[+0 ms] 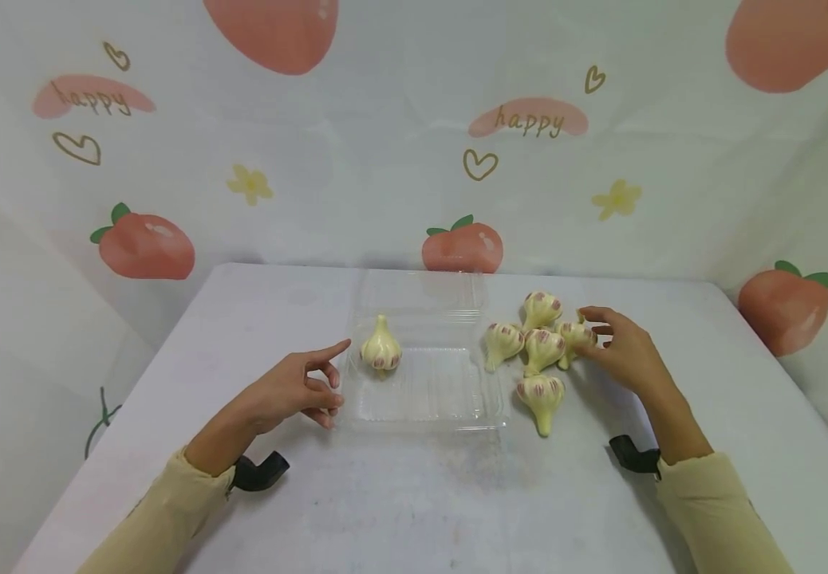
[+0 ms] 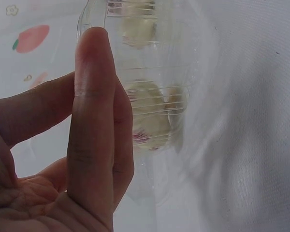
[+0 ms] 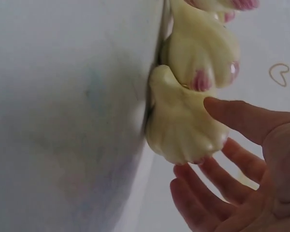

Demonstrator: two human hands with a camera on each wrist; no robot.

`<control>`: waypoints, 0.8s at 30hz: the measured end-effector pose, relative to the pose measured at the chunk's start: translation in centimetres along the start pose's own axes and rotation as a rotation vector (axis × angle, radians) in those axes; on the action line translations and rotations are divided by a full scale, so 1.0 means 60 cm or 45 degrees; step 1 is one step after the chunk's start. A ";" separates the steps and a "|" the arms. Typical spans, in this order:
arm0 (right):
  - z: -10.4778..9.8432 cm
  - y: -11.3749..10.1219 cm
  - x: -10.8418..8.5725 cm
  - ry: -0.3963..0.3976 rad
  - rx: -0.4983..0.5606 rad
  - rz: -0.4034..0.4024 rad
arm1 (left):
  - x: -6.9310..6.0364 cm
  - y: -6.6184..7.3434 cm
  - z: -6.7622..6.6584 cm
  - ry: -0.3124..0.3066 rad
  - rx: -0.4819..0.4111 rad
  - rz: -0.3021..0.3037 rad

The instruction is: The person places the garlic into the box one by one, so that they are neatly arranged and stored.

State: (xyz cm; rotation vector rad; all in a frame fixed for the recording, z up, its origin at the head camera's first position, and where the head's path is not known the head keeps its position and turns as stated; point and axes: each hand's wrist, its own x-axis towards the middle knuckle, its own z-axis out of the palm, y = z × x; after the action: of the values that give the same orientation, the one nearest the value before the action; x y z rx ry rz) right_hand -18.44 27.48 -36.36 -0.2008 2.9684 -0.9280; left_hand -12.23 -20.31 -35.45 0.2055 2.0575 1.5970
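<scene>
Currently the right hand (image 1: pixel 628 349) pinches a garlic bulb (image 3: pixel 183 128), the left hand (image 1: pixel 288 392) relaxed beside a container (image 1: pixel 431 387).

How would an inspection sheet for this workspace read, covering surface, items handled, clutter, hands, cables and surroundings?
Surface: white table, faint smudges in front of the container.
Items handled: open clear container with one garlic bulb inside; five loose bulbs to its right.
Clutter: nothing seen.
Left hand: by the container's left side, index finger extended; contact unclear.
Right hand: thumb and fingers around the rightmost bulb.
Wrists: black attachment at each.
Cables: thin dark strand left of the table; cable or not, unclear.
Surroundings: pale backdrop printed with fruit, hearts, flowers and "happy".
</scene>
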 end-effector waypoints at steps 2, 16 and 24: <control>0.004 0.000 0.000 -0.035 -0.011 -0.003 | 0.000 -0.001 0.002 0.000 -0.003 0.000; 0.021 0.002 0.005 -0.109 -0.085 -0.053 | 0.000 -0.004 0.004 0.021 0.032 0.005; 0.030 0.003 0.008 -0.107 -0.133 -0.043 | -0.001 -0.002 0.005 0.029 0.029 -0.007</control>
State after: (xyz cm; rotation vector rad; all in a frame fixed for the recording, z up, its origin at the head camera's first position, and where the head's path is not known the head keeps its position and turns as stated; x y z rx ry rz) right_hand -18.81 26.58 -37.92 -0.2860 2.9466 -0.7484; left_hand -12.01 -20.12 -35.59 0.1908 2.0921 1.5805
